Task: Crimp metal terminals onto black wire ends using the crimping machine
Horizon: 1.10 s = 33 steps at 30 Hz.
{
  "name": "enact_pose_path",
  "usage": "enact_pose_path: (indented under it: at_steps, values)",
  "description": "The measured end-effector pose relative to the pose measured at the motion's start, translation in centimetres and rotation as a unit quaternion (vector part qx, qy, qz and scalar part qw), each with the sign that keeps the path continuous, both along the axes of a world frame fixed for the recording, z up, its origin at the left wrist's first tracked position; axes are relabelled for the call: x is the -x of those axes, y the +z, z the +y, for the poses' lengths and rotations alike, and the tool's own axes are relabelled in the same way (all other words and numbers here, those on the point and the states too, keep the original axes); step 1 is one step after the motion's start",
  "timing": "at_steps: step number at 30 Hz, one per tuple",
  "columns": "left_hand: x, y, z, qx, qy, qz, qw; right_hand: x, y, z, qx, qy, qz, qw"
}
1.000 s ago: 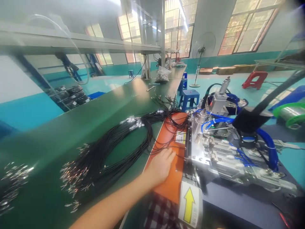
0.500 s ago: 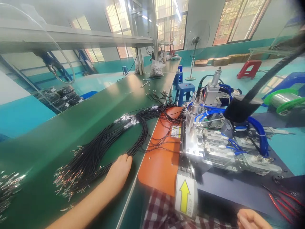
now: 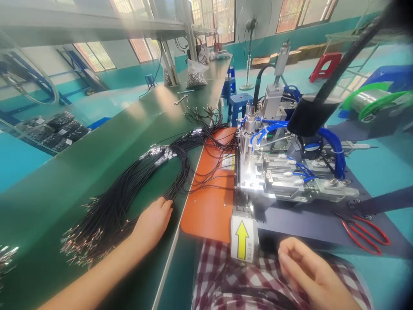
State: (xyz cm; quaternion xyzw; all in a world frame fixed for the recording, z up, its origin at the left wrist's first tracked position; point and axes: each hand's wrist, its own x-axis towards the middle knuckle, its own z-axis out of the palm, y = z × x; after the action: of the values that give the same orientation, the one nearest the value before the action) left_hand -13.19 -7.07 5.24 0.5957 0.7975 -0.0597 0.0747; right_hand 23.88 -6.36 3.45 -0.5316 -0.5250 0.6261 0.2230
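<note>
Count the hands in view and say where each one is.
2. The left hand is at the black cables on the green table; the right hand is over the checked cloth. No other hand shows.

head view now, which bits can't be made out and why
In the head view:
Whether the left hand grips or only touches the black wires: its back hides the fingertips.
Right hand: wrist cut off by the bottom edge.
Shiny tips: cut off by left edge.
Label on orange plate: too blurred to read.
</note>
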Motion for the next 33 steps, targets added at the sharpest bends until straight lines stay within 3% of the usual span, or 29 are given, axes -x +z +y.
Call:
enact_pose_path:
  at_steps: [6, 11, 13, 15, 17, 18, 19, 20, 22, 24, 26, 28, 29, 33]
  values:
    - [0.0, -0.2, 1.4, -0.012, 0.072, -0.085, 0.994, 2.9, 1.6, -0.6, 0.001, 0.080, 0.051, 0.995]
    - [0.5, 2.2, 2.9, 0.002, 0.103, -0.259, 0.960, 5.7, 2.8, -0.4, -0.119, 0.175, 0.011, 0.977]
    - [0.1, 3.5, 3.5, -0.003, 0.094, -0.347, 0.933, 7.6, 3.0, 0.0, -0.233, 0.198, -0.010, 0.952]
    - [-0.8, 4.4, 4.1, -0.016, 0.073, -0.417, 0.906, 10.1, 3.2, 0.3, -0.372, 0.209, -0.040, 0.904]
    - [-1.7, 4.3, 4.7, -0.027, 0.050, -0.457, 0.888, 12.4, 3.5, 0.6, -0.466, 0.239, -0.066, 0.849]
    - [-2.1, 4.0, 4.9, -0.032, 0.038, -0.466, 0.884, 13.3, 3.8, 0.8, -0.479, 0.244, -0.064, 0.841]
    - [-2.4, 3.5, 5.0, -0.038, 0.028, -0.468, 0.883, 14.0, 4.1, 1.0, -0.471, 0.236, -0.049, 0.848]
    - [-2.5, 2.9, 5.0, -0.045, 0.018, -0.464, 0.885, 14.2, 4.3, 1.1, -0.431, 0.207, -0.020, 0.878]
    - [-2.3, 1.7, 4.8, -0.059, 0.000, -0.439, 0.897, 13.7, 4.6, 1.5, -0.295, 0.126, 0.037, 0.946]
    - [-1.7, 0.9, 4.5, -0.074, -0.009, -0.410, 0.909, 11.9, 4.5, 1.8, -0.181, 0.078, 0.058, 0.979]
    - [-1.0, 0.7, 4.1, -0.077, -0.017, -0.395, 0.915, 9.4, 3.9, 2.0, -0.188, 0.076, 0.018, 0.979]
    - [-0.7, 0.9, 3.9, -0.069, -0.023, -0.388, 0.919, 6.9, 3.0, 2.1, -0.304, 0.022, -0.065, 0.950]
    - [-0.6, 1.0, 3.8, -0.064, -0.027, -0.380, 0.922, 5.8, 2.5, 2.1, -0.327, -0.004, -0.097, 0.940]
    - [-0.2, 0.9, 3.8, -0.049, -0.043, -0.341, 0.938, 3.3, 1.1, 1.9, -0.233, -0.053, -0.111, 0.965]
